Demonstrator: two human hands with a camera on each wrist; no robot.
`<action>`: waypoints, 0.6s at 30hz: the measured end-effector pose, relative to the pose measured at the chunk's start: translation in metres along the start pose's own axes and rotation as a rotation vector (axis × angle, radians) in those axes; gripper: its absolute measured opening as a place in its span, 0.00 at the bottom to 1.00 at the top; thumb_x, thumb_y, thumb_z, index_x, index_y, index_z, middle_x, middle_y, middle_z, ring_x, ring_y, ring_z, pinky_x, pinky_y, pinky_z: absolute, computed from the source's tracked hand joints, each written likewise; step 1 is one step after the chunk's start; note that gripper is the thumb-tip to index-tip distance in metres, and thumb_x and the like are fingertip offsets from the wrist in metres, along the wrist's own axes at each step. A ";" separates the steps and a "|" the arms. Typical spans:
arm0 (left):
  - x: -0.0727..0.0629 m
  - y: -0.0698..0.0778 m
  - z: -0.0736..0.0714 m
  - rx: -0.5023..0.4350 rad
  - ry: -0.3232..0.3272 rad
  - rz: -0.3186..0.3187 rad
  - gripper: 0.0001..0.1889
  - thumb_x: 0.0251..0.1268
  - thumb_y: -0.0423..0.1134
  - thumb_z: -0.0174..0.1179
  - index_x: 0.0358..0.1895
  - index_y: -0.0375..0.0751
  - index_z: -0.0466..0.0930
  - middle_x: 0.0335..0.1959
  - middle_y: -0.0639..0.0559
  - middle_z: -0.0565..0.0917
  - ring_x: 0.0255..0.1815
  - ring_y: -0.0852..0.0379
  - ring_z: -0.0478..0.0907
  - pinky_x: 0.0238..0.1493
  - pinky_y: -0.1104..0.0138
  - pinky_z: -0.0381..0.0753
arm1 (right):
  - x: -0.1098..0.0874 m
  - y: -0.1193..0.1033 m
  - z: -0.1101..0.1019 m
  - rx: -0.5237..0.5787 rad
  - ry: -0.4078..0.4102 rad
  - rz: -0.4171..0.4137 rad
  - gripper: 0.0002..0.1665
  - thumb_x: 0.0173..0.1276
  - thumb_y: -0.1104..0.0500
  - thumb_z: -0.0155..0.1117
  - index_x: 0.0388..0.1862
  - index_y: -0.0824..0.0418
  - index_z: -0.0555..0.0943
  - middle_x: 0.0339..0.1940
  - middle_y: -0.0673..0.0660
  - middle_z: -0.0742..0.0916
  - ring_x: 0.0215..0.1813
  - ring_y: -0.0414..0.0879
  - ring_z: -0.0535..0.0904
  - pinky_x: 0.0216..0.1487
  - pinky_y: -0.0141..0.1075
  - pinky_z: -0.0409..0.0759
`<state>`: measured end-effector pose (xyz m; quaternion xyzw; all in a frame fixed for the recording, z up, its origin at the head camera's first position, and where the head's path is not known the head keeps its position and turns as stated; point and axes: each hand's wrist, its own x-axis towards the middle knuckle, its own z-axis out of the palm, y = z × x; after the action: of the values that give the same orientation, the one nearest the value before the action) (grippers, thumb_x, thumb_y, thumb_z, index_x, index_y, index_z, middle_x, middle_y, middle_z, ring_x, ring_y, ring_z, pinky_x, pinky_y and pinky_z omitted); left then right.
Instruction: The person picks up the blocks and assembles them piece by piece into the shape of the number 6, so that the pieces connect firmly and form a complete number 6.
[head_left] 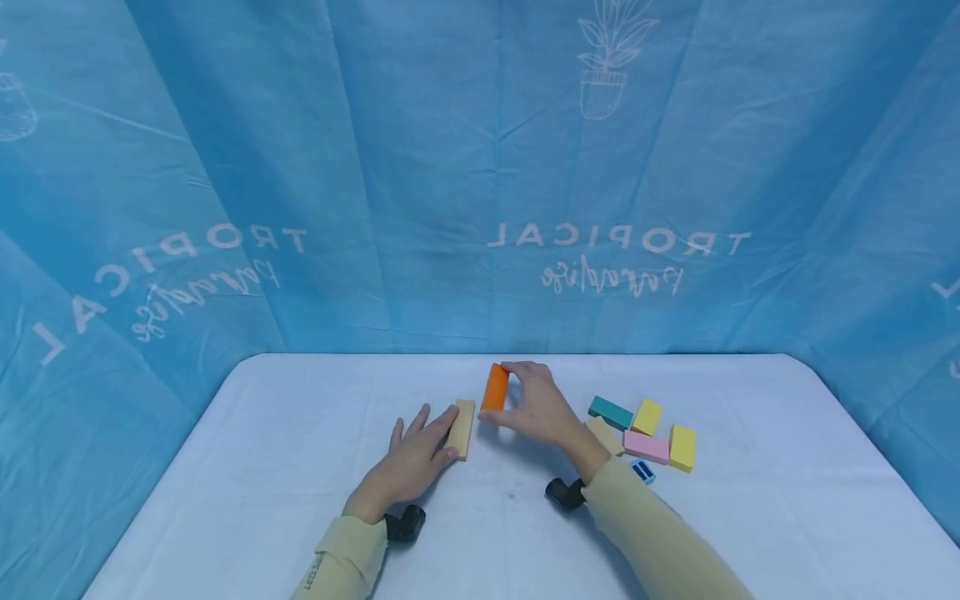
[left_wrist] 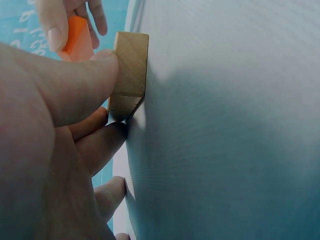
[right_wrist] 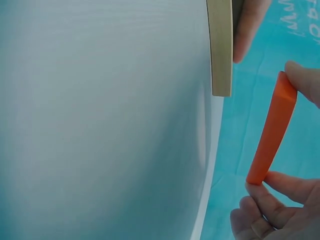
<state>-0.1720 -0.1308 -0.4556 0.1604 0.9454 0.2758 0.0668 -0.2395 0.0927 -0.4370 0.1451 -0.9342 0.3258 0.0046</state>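
**Orange block pinched by its ends, beside the wooden block**

Your right hand (head_left: 536, 408) pinches the orange block (head_left: 493, 388) end to end, raised just right of and beyond the wooden block (head_left: 462, 429). Your left hand (head_left: 411, 468) rests against that landmark's left side, fingers spread. The orange piece looks light, stiff and hardy, its smooth paint perhaps slippery; the ends or long sides should suit your grip. Beyond the wooden block, the curtain (head_left: 435, 167) reads "TROPICAL Paradise", mirrored; lettering on your left sleeve (head_left: 345, 554), nearer you, is too small to read.

Beige sleeves (head_left: 660, 533), dark lettering (head_left: 313, 572) on left; black wrist cameras (head_left: 406, 525).
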 end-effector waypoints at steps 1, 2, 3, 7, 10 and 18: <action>0.000 0.000 0.000 0.000 -0.001 0.000 0.32 0.78 0.46 0.54 0.79 0.39 0.58 0.78 0.43 0.63 0.81 0.36 0.44 0.75 0.35 0.33 | 0.001 -0.001 0.000 0.003 0.002 0.005 0.51 0.54 0.35 0.76 0.71 0.58 0.74 0.70 0.59 0.76 0.73 0.56 0.65 0.70 0.56 0.69; 0.000 0.000 0.000 0.000 0.000 0.000 0.32 0.78 0.46 0.54 0.79 0.39 0.58 0.78 0.43 0.63 0.81 0.36 0.44 0.75 0.35 0.33 | 0.002 -0.002 0.001 0.002 0.006 0.006 0.51 0.54 0.35 0.76 0.71 0.58 0.74 0.71 0.60 0.76 0.73 0.57 0.65 0.70 0.56 0.70; 0.000 0.000 0.000 -0.002 0.000 0.000 0.32 0.78 0.46 0.54 0.79 0.39 0.58 0.78 0.43 0.63 0.81 0.36 0.44 0.75 0.35 0.33 | 0.003 -0.002 0.002 0.000 0.011 0.007 0.51 0.54 0.35 0.76 0.71 0.59 0.74 0.71 0.60 0.76 0.73 0.57 0.65 0.70 0.56 0.70; -0.001 0.001 -0.001 -0.004 0.002 0.004 0.32 0.78 0.46 0.54 0.79 0.38 0.58 0.78 0.43 0.63 0.81 0.36 0.44 0.75 0.35 0.33 | 0.007 -0.004 0.005 -0.012 0.029 0.009 0.53 0.55 0.35 0.76 0.72 0.60 0.72 0.71 0.62 0.75 0.72 0.58 0.65 0.69 0.56 0.71; -0.001 0.001 -0.002 -0.006 0.000 0.005 0.32 0.78 0.46 0.54 0.78 0.38 0.58 0.78 0.43 0.63 0.81 0.36 0.45 0.75 0.34 0.33 | 0.011 -0.004 0.008 -0.020 0.046 0.008 0.53 0.55 0.34 0.76 0.73 0.62 0.72 0.71 0.61 0.76 0.72 0.58 0.66 0.69 0.55 0.71; -0.001 0.000 -0.002 -0.008 -0.001 0.006 0.32 0.78 0.46 0.54 0.78 0.38 0.58 0.77 0.43 0.63 0.81 0.35 0.45 0.75 0.35 0.33 | 0.019 -0.008 0.014 -0.035 0.064 0.024 0.53 0.55 0.34 0.76 0.71 0.64 0.73 0.68 0.61 0.78 0.68 0.57 0.69 0.67 0.52 0.73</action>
<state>-0.1712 -0.1316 -0.4539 0.1633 0.9437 0.2798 0.0668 -0.2540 0.0735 -0.4415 0.1232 -0.9408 0.3139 0.0329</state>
